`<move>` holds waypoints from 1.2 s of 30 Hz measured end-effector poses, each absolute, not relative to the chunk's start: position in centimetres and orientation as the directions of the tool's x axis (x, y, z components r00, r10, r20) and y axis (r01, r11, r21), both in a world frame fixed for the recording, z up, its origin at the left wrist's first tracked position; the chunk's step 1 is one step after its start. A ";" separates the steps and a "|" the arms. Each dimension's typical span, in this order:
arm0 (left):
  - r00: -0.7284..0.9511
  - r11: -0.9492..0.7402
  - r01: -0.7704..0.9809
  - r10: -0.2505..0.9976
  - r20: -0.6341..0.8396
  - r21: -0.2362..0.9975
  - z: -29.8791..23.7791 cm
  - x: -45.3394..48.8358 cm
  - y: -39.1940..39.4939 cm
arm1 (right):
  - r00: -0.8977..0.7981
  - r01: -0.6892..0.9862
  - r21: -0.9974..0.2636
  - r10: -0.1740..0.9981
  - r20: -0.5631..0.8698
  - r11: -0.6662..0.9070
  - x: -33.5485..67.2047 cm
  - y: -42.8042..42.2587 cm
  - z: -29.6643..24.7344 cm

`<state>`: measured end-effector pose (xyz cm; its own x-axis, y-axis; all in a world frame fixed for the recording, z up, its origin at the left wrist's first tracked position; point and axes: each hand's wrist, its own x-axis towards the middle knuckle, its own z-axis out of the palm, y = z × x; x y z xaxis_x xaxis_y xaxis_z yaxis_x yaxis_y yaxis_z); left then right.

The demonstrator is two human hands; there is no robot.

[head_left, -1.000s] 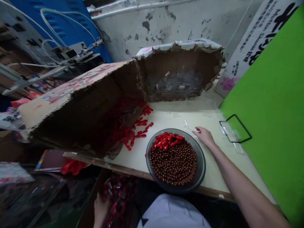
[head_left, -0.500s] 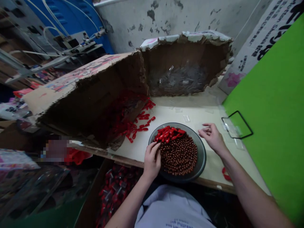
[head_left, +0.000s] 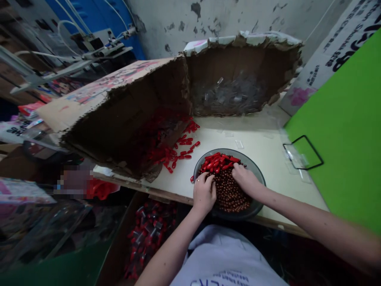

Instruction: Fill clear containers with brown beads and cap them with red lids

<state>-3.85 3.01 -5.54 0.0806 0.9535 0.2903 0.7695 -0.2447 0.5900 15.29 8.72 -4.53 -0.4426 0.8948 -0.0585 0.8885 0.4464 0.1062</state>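
Note:
A grey bowl [head_left: 258, 174] stands at the table's front edge. Small round brown beads [head_left: 233, 196] fill it, with a heap of red oblong pieces [head_left: 218, 162] on top at the far side. My left hand [head_left: 204, 194] is over the bowl's left rim, fingers curled and pressed together beside the red heap; whatever they hold is hidden. From the right, my right hand [head_left: 246, 180] reaches into the bowl, its bunched fingertips down at the beads and the red pieces. What is between those fingertips cannot be made out.
A torn cardboard box [head_left: 125, 115] at left spills red pieces [head_left: 184, 149] onto the white table [head_left: 214, 135]. Behind, a second box [head_left: 279, 67] contains clear plastic pieces [head_left: 235, 93]. A green panel [head_left: 348, 139] borders the right. Below left, a bin holds red-and-clear pieces [head_left: 149, 234].
My right hand has moved left from beside the bowl into it, down to the beads. My left hand stays at the bowl's left side. The whole view has shifted slightly.

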 end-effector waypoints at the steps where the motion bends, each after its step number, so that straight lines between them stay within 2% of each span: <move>1: 0.083 -0.243 0.775 0.954 0.287 0.583 -5.6 -3.9 3.0 | -0.450 0.885 0.105 0.891 -0.064 0.454 14.4 8.5 -4.9; 5: 0.098 -0.242 0.794 0.957 0.275 0.558 -5.5 -3.9 2.9 | -0.514 0.855 0.034 0.853 -0.091 0.518 11.4 6.9 -6.3; 12: 0.151 -0.247 0.790 0.966 0.211 0.561 -5.0 -3.8 2.8 | -0.675 0.726 -0.251 0.733 -0.084 0.640 12.5 6.6 -6.1; 14: 0.144 -0.243 0.777 0.967 0.211 0.581 -4.9 -3.9 2.8 | -0.664 0.690 -0.433 0.745 -0.059 0.580 13.5 7.0 -5.8; 16: 0.129 -0.231 0.755 0.970 0.206 0.614 -4.8 -4.1 2.9 | -0.601 0.634 -0.636 0.798 -0.047 0.440 14.4 7.2 -5.4; 19: 0.110 -0.212 0.649 0.977 0.185 0.731 -4.1 -4.5 2.9 | -0.490 0.541 -0.800 0.870 -0.048 0.261 15.2 6.8 -4.4; 21: 0.131 -0.209 0.489 0.978 0.166 0.847 -3.4 -4.5 3.0 | -0.440 0.493 -0.843 0.897 -0.027 0.217 15.3 6.4 -3.3; 24: 0.231 -0.130 0.145 0.968 0.094 0.981 -2.0 -4.0 3.0 | -0.376 0.431 -0.884 0.927 0.005 0.179 15.0 5.7 -1.2; 26: 0.280 -0.031 -0.058 0.959 0.046 0.998 -1.1 -3.4 2.9 | -0.342 0.383 -0.912 0.940 0.006 0.146 14.6 5.4 0.2; 28: 0.276 0.038 -0.190 0.961 0.016 0.981 -0.2 -2.8 2.9 | -0.330 0.317 -0.941 0.944 0.006 0.117 14.4 5.3 1.3; 31: 0.251 0.135 -0.277 0.966 -0.064 0.951 1.4 -2.6 3.0 | -0.296 0.213 -0.976 0.955 -0.015 0.051 14.8 5.6 2.0; 33: 0.243 0.219 -0.288 0.958 -0.150 0.932 2.5 -2.7 3.1 | -0.233 0.206 -0.978 0.972 -0.035 0.014 15.5 6.1 1.6; 36: 0.223 0.288 -0.296 0.948 -0.227 0.911 3.8 -2.8 3.3 | -0.161 0.436 -0.894 0.986 0.037 0.104 16.6 6.9 0.3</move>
